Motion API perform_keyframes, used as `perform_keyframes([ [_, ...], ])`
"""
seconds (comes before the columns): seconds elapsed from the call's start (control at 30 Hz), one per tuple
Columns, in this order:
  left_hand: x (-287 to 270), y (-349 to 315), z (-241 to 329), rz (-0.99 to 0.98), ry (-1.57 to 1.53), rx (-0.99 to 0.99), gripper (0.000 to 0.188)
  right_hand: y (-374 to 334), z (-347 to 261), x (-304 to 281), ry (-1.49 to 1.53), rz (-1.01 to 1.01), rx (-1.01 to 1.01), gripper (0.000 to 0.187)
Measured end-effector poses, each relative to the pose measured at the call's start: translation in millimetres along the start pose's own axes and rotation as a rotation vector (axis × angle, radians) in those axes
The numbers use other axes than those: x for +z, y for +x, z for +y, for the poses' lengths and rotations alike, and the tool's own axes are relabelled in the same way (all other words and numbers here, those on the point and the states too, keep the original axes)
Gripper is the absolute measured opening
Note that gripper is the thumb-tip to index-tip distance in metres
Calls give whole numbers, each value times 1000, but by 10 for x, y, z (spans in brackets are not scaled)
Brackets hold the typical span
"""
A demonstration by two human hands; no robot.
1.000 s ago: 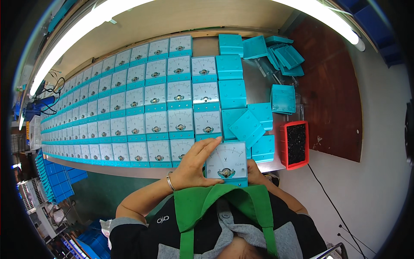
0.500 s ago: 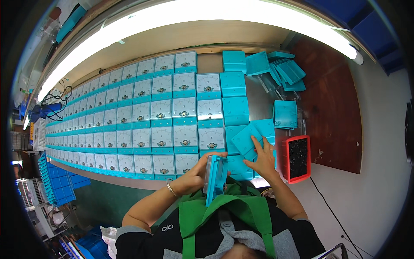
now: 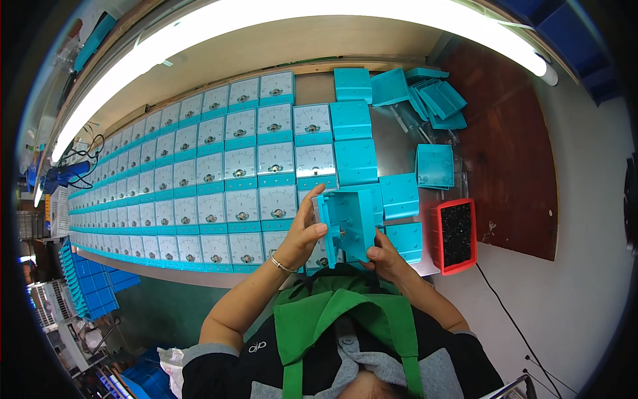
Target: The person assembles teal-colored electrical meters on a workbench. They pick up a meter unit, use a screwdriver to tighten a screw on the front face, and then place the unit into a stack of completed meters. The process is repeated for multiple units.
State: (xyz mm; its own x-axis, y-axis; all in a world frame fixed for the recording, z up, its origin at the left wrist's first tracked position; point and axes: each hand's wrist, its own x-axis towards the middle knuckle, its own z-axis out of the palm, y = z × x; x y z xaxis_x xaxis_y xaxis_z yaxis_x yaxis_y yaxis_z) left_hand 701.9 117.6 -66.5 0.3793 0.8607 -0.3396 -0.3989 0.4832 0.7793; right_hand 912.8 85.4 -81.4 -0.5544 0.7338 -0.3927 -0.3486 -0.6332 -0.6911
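My left hand (image 3: 300,241) grips an analog panel meter (image 3: 330,247) by its side, its clear front turned left and its turquoise back turned right. Closed on the lower edge of a turquoise plastic cover (image 3: 361,216) is my right hand (image 3: 392,261), thumb on the near corner. Cover and meter stand upright side by side above the table's front edge; whether they touch all along cannot be made out. Rows of similar meters (image 3: 240,205) lie face up to the left. More turquoise covers (image 3: 355,161) lie beyond and beside my hands.
A red bin (image 3: 473,233) of small black parts stands at the right. Behind it are a short stack of covers (image 3: 435,166) and a loose heap of them (image 3: 442,98), with clear plastic pieces near. A bright tube lamp (image 3: 332,8) spans the bench overhead.
My right hand has lifted a turquoise cover off the table and brought it left against the meter. My left hand has raised the meter and moved it slightly away from my body.
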Motion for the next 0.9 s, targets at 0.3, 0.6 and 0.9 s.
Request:
perform_keyframes([
  [0.3, 38, 44, -88, -1, 194, 86, 113, 158, 193, 82, -222, -11, -186, 109],
  [0.6, -442, -61, -111, 179, 348, 95, 74, 397, 179, -159, -683, 351, -359, 91],
  [0.9, -827, 406, 253, 136, 629, 317, 62, 1084, -153, 29, -334, 311, -331, 54],
])
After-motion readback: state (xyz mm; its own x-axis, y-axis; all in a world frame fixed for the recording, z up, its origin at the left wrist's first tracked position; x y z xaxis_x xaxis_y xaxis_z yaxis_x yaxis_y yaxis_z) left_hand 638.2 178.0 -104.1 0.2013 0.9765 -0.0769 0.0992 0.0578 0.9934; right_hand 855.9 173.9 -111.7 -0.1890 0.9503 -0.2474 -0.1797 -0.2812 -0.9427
